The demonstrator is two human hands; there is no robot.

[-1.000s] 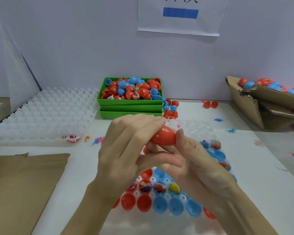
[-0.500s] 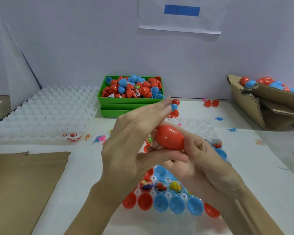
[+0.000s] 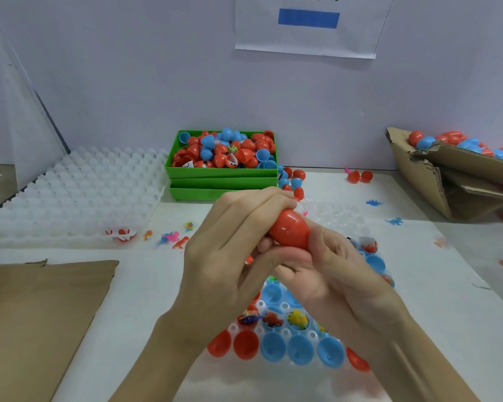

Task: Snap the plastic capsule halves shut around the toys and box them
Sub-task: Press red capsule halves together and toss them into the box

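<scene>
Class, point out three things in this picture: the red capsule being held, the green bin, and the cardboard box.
red capsule [image 3: 289, 229], head view, its rounded shell.
green bin [image 3: 221, 173], head view, its front wall.
cardboard box [image 3: 413, 172], head view, its torn side.

Bin [image 3: 221, 172] behind hands [image 3: 273, 256]; tray [image 3: 70, 204] left, carton [image 3: 447, 181] right.

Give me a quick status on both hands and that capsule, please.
Left hand and right hand both gripping red egg-shaped plastic capsule. Held above clear tray of open halves. Nothing blocking.
</scene>
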